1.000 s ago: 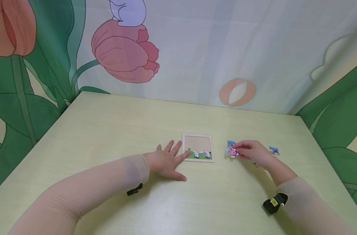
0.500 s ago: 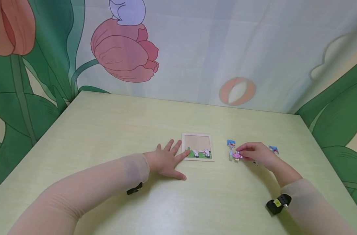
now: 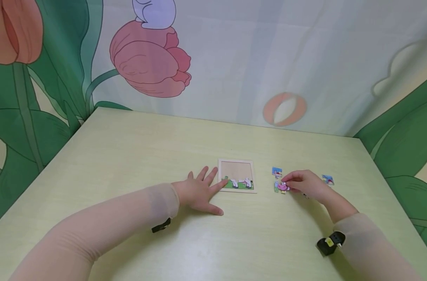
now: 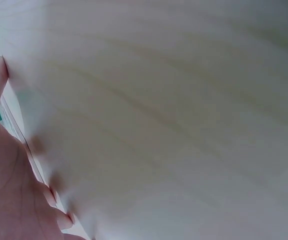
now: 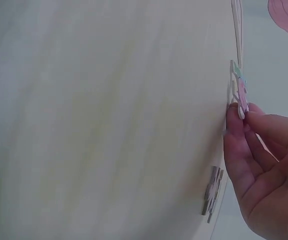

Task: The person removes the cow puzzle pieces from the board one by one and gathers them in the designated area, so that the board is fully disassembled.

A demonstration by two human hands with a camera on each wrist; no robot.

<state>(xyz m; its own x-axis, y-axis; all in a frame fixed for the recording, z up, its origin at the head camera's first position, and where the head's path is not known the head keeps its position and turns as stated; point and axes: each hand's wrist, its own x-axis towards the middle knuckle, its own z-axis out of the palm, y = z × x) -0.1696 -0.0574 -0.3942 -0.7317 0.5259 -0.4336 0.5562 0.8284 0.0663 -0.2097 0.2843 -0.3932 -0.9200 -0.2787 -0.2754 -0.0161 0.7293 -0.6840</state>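
A square wooden puzzle frame lies mid-table, its lower strip filled with green and white pieces. My left hand is spread flat on the table, its index fingertip over the frame's lower left corner. To the right of the frame, my right hand pinches a pink puzzle piece between thumb and fingers. The right wrist view shows the same puzzle piece edge-on in the grip, tilted above the table. A blue puzzle piece lies just beyond it.
Another blue puzzle piece lies right of the right hand. Pieces partly hidden under the right hand show as a small stack in the right wrist view. A printed curtain hangs behind the table's far edge.
My right hand has drawn the pink piece slightly nearer and to the right, away from the blue piece it overlapped. My left hand and the frame stay put.
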